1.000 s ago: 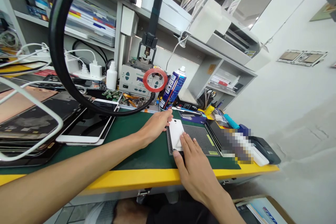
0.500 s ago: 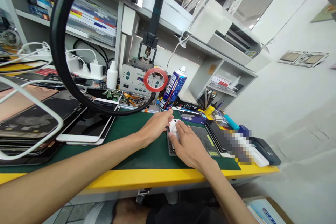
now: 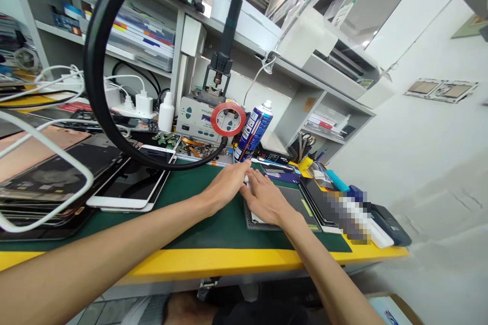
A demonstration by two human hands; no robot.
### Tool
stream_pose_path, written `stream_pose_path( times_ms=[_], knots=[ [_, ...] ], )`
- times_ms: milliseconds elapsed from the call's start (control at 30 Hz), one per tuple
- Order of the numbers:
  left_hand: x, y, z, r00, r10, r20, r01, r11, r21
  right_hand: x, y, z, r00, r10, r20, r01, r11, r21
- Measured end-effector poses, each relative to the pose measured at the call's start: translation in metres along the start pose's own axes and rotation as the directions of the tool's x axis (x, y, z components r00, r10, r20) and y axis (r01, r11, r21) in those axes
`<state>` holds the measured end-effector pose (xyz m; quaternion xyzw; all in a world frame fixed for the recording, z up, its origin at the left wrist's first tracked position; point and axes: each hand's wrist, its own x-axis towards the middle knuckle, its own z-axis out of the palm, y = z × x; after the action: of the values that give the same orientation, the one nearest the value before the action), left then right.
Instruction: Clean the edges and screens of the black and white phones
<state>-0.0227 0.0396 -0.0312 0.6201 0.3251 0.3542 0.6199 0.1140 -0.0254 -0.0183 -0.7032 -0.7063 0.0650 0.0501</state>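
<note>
A flat white phone-like panel (image 3: 258,219) lies on the dark dotted pad (image 3: 293,200), mostly hidden beneath my right hand. My left hand (image 3: 225,185) is at the panel's far left end, thumb raised and fingers curled against its edge. Over the panel, my right hand (image 3: 267,200) presses down with its fingers together and angled toward my left hand. A small white bit shows between the two hands; I cannot make out whether it is panel or cloth.
White-framed phones (image 3: 127,183) lie left on the green mat (image 3: 206,231). Behind stand a blue spray can (image 3: 253,132), a red ring on a black flexible arm (image 3: 227,119) and a parts tray (image 3: 202,150). A dark tablet (image 3: 320,200) lies right of the pad.
My right hand has slid up the panel toward my left hand, covering its top end and baring some of its near end. My left hand stays in place; the view has shifted slightly.
</note>
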Motion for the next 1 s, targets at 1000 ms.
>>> stream_pose_path(
  times_ms=[1000],
  knots=[
    [0.001,0.001,-0.003,0.998,-0.059,0.016,0.060,0.998,-0.022,-0.117,-0.016,0.022,0.980,-0.159,-0.118,0.138,0.976,-0.169]
  ],
)
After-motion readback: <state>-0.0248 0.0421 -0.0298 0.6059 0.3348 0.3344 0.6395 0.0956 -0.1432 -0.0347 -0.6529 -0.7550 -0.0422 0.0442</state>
